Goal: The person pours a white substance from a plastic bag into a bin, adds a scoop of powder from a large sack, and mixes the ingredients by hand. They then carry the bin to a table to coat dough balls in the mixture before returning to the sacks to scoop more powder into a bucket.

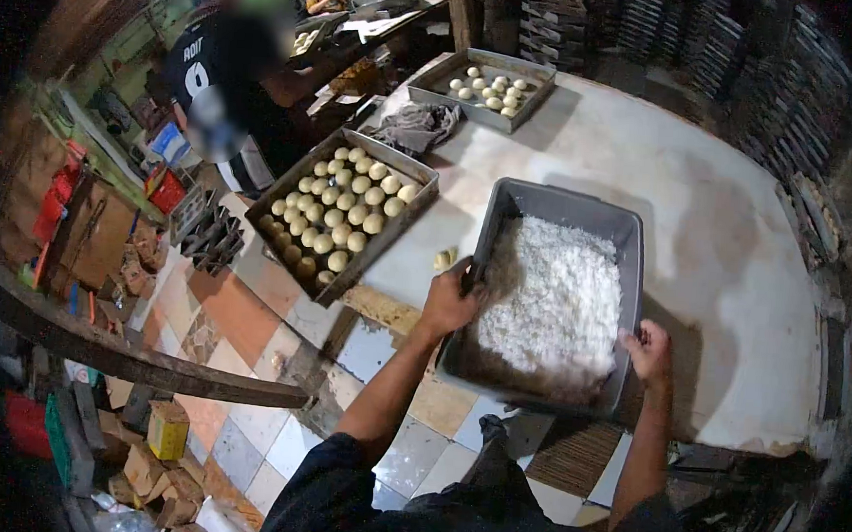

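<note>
A grey plastic tub (565, 198) is held between my two hands at the near edge of the pale table. White, crumbly or shredded stuff (556, 293) covers much of its bottom. My left hand (451, 299) grips the tub's left wall, with some fingers hidden behind the rim. On the opposite side, my right hand (647, 352) has its fingers closed on the right rim. A small piece of dough (444, 258) lies on the table just beyond my left hand.
Left of the tub, a metal tray (424, 175) of round dough balls reaches past the table edge. Farther back are a crumpled grey cloth (413, 127) and another dough tray (545, 81). A person in black (225, 68) stands at the upper left. A wooden beam (195, 381) crosses the lower left.
</note>
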A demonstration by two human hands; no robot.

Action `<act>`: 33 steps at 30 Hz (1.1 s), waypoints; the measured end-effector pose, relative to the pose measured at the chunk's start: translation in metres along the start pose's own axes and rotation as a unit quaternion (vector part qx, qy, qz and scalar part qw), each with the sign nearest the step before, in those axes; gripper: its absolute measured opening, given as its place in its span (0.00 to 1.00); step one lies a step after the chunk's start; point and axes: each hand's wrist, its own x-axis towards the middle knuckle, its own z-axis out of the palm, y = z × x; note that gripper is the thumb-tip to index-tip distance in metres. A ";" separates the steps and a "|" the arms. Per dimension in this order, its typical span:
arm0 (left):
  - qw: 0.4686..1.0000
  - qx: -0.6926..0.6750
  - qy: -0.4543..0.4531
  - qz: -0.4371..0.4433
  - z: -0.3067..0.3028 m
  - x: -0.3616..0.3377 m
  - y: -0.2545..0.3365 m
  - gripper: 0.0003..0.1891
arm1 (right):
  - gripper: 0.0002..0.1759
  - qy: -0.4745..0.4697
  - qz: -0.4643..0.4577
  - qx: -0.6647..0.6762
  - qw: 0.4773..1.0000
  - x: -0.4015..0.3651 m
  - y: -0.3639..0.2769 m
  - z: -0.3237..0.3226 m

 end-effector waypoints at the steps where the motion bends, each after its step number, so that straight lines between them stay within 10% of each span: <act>1: 0.999 0.032 0.009 0.018 0.002 0.020 -0.012 0.26 | 0.10 -0.029 0.004 -0.026 0.999 0.028 -0.006 0.001; 5: 1.000 0.005 -0.024 0.013 0.003 0.058 -0.031 0.27 | 0.23 -0.029 0.019 -0.011 0.999 0.119 0.098 0.043; 8: 0.999 -0.035 -0.021 -0.004 -0.014 0.045 -0.030 0.28 | 0.27 -0.113 0.120 -0.075 0.983 0.103 -0.025 0.021; 11: 0.999 0.001 0.042 -0.027 -0.055 -0.003 -0.034 0.24 | 0.31 0.092 -0.103 -0.219 0.966 0.090 -0.045 0.028; 14: 0.981 -0.019 0.121 -0.148 -0.089 -0.070 -0.076 0.21 | 0.35 -0.263 -0.239 -0.132 0.925 0.091 -0.074 0.042; 19: 0.945 0.122 0.213 -0.214 -0.084 -0.227 -0.188 0.20 | 0.33 -0.360 -0.366 -0.340 0.788 0.129 -0.061 0.091; 23: 0.882 0.167 0.211 -0.387 -0.044 -0.373 -0.267 0.17 | 0.21 -0.203 -0.235 -0.236 0.921 0.209 -0.042 0.132; 24: 0.864 0.141 0.232 -0.425 -0.028 -0.407 -0.288 0.16 | 0.24 -0.143 -0.364 -0.410 0.824 0.229 -0.035 0.140; 26: 0.850 0.079 0.239 -0.463 0.002 -0.474 -0.325 0.15 | 0.28 -0.242 -0.209 -0.319 0.892 0.218 -0.061 0.147; 32: 0.706 -0.239 0.282 -0.603 0.089 -0.544 -0.261 0.07 | 0.30 -0.437 -0.515 -0.256 0.691 0.149 -0.078 0.150; 33: 0.689 -0.211 0.274 -0.637 0.102 -0.545 -0.245 0.07 | 0.26 -0.410 -0.509 -0.227 0.722 0.160 -0.070 0.153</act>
